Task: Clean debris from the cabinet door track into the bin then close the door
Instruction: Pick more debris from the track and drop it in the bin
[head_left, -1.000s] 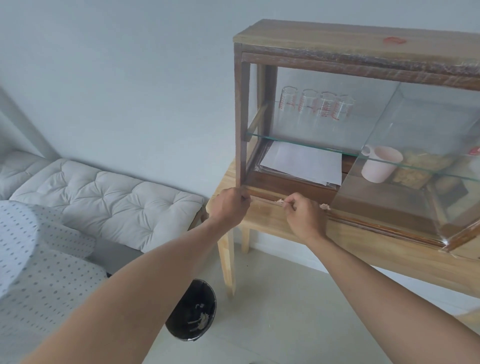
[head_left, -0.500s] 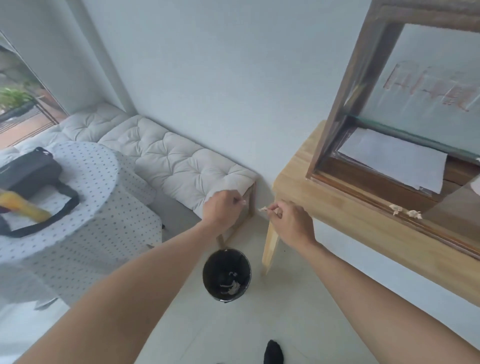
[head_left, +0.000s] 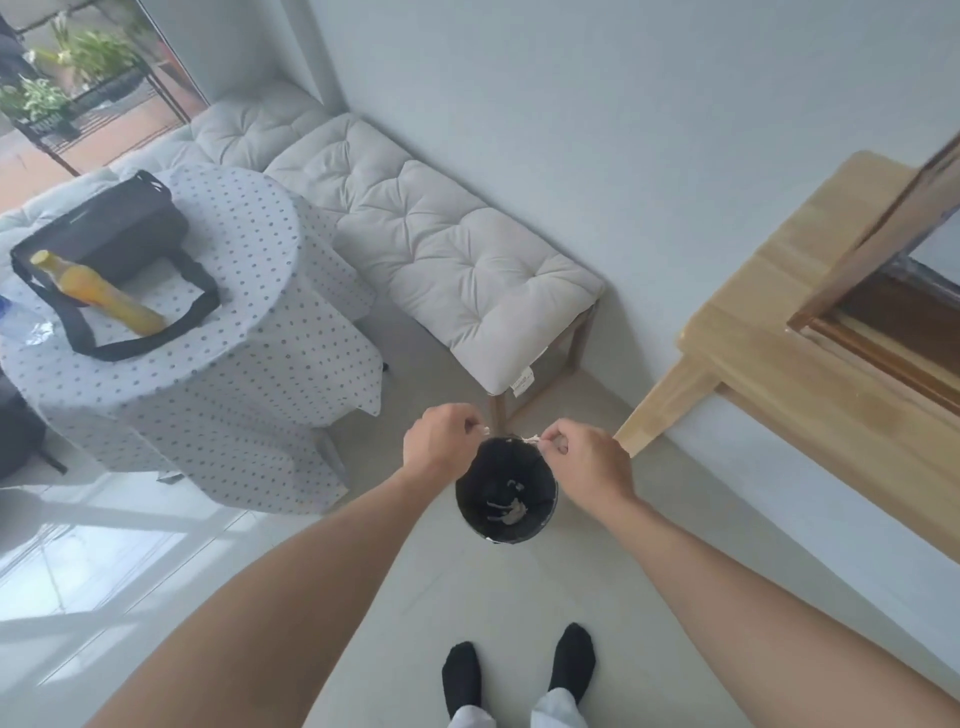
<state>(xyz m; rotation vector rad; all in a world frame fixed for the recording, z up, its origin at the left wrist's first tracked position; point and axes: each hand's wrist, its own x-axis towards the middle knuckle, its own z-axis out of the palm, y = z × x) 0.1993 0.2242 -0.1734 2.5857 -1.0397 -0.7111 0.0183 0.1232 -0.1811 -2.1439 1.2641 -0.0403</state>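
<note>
Debris: pale scraps pinched in both hands — one fleck at the left fingertips, a slightly longer shred at the right, both held over the far rim of the bin.
Bin: small, round and black, standing on the pale floor just ahead of the person's dark-socked feet; a few light bits already lie at its bottom.
Left hand: curled above the bin's left edge, thumb and forefinger pressed together on its fleck.
Right hand: above the right edge, fingertips closed on the shred, the other fingers tucked in.
Cabinet: only a corner of the dark wooden frame shows at the right edge, on a light wooden table; the door and most of its track lie out of sight, so how much debris remains cannot be told.
Step in hand: the drop — the scraps appear to sit over the opening, and neither has been let go yet.
Next move: likely calls for parting the fingers of both hands while they are squarely over the mouth; such light scraps could drift or cling to skin, so a low release or a rub of the fingertips may be needed.
After that: a return to the track to check for more, then the door — not yet closed, as far as can be judged.
Surroundings: a cushioned bench along the wall and a table under a dotted cloth to the left, both well apart from the bin.
</note>
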